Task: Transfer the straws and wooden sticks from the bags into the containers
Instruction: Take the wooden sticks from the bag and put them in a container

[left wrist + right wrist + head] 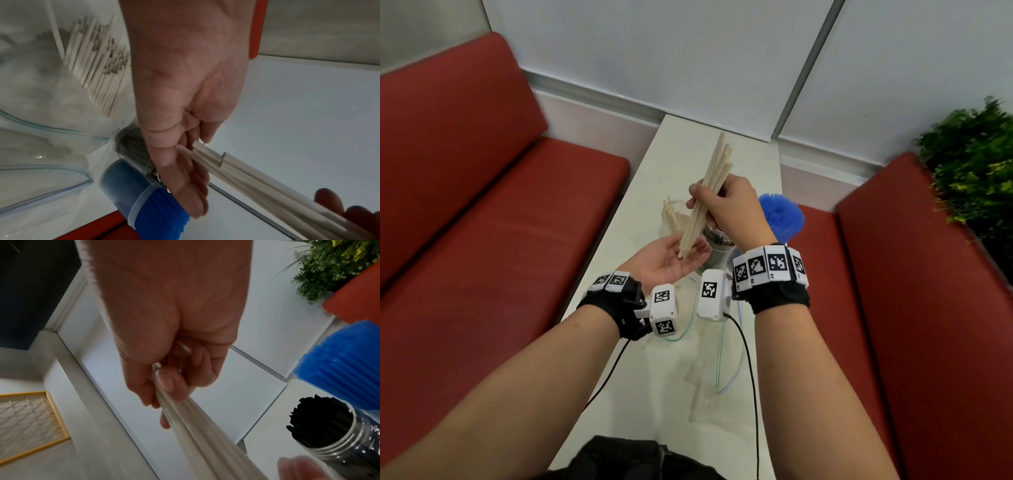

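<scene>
Several wooden sticks (709, 198) stand as one bundle at the centre of the head view, tilted with their tops toward the upper right. The right hand (729, 209) has its grip curled round the middle of the bundle. The lower ends rest on the upturned palm of the left hand (671, 258), whose grip is spread with relaxed fingers.

The step in hand looks like squaring the ends before they go into a container. To do it well, I would loosen the right grip just enough for the sticks to slide, tap them on the palm until the ends sit level, then tighten again before lifting away. The uneven tops suggest they are not yet level. A slack hold could let thin sticks slip out sideways.

Just left of the bundle in the head view stands a clear jar (671, 219) that already holds sticks, the likely target. Behind the right hand is a second jar of black straws (320, 420), and right of it a bunch of blue straws (780, 217). Clear bags (709, 370) lie on the white counter (640, 394) in the lower centre.

The right hand hides most of the black-straw jar in the head view, and the blue straws' container is cut off by the wrist. Whether the bags on the counter are empty is hard to make out.
</scene>
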`<state>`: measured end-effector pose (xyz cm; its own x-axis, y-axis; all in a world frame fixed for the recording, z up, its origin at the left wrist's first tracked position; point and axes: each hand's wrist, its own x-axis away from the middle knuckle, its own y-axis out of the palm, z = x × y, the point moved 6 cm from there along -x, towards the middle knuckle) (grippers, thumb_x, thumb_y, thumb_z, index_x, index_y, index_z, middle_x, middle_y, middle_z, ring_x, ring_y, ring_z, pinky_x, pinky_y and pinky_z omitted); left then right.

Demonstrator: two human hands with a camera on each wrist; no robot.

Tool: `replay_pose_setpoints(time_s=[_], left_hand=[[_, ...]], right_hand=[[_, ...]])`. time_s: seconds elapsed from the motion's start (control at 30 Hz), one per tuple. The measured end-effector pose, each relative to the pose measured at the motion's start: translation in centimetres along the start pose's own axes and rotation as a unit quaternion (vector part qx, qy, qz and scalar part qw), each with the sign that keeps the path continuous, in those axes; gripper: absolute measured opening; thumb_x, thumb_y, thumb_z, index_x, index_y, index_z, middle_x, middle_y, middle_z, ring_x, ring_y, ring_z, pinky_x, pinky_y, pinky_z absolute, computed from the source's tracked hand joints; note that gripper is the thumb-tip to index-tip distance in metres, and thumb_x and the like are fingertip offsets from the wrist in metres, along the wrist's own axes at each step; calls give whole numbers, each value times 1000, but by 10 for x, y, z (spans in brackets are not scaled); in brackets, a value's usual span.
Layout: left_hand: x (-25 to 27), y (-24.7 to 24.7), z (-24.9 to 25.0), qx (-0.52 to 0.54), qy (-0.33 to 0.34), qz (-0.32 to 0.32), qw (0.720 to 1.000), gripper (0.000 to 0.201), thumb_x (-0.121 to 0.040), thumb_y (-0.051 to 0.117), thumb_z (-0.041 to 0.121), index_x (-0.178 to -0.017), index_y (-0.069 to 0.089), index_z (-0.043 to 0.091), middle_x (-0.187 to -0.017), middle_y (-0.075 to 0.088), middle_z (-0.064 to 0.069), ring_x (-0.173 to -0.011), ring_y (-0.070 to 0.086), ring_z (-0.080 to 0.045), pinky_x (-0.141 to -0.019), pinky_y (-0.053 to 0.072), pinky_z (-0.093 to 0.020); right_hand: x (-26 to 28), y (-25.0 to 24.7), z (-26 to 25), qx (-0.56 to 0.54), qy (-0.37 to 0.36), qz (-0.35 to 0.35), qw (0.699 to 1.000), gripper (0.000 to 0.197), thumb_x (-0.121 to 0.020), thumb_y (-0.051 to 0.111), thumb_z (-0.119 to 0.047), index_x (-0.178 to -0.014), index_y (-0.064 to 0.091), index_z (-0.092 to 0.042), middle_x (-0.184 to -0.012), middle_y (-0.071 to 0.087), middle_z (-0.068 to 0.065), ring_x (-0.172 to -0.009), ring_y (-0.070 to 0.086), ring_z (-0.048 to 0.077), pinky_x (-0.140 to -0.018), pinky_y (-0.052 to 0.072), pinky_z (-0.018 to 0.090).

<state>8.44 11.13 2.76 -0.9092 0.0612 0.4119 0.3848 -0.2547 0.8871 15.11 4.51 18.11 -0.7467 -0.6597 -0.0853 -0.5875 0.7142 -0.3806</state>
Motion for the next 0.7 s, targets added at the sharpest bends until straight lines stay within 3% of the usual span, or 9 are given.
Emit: replay_pose_setpoints(time_s=[0.1,0.17,0.27,0.4,0.5,0.6,0.7], left_hand=[[1,5,0,-4,12,3,1000,24,-84,63,8,-93,71,-12,-95,69,-19,-88,70,-30,-78,60,-40],[1,3,-2,4,11,11,1000,22,-84,64,8,-94,71,-11,-92,69,-18,-86,70,-28,-73,61,-38],[1,1,-5,13,-9,9,1000,21,-86,65,9,-99,68,-7,-92,67,-15,-83,68,-25,-67,61,-35],[0,1,-14,-9,-99,-9,995,18,-88,61,16,-93,66,0,-81,64,-10,-61,68,-19,-48,56,-22],[1,4,-14,-39,-142,-29,989,19,-90,57,20,-87,67,5,-68,56,-4,-39,48,-8,-28,30,-13],[2,3,-13,-92,-176,-21,980,28,-89,57,27,-75,72,8,-56,49,0,-32,37,-7,-27,18,-14],[-1,0,-13,-114,-191,3,975,36,-90,58,32,-67,70,6,-54,49,-1,-29,37,-7,-25,21,-14]], right_hand=[[2,-3,-3,18,-14,1,1000,8,-89,71,-24,-83,70,-18,-74,76,2,-61,66,17,-56,49,30],[1,-7,-6,31,-24,8,999,7,-88,71,-23,-82,70,-19,-74,76,1,-71,72,23,-68,59,40],[1,-10,-7,48,-24,12,998,6,-89,69,-19,-83,68,-18,-75,76,2,-79,74,23,-83,60,48],[0,-8,-10,69,-38,28,997,13,-93,66,-18,-80,65,-22,-73,75,1,-78,74,21,-82,59,44],[0,-6,-10,64,-38,19,997,10,-91,68,-19,-82,67,-17,-73,75,2,-78,73,22,-81,59,45],[-1,-3,-8,59,-20,-31,998,15,-89,73,-25,-80,70,-12,-77,76,4,-81,73,30,-82,58,50],[-1,-3,-9,61,-17,-57,996,17,-88,72,-26,-77,70,-13,-77,77,3,-78,72,29,-76,57,46]])
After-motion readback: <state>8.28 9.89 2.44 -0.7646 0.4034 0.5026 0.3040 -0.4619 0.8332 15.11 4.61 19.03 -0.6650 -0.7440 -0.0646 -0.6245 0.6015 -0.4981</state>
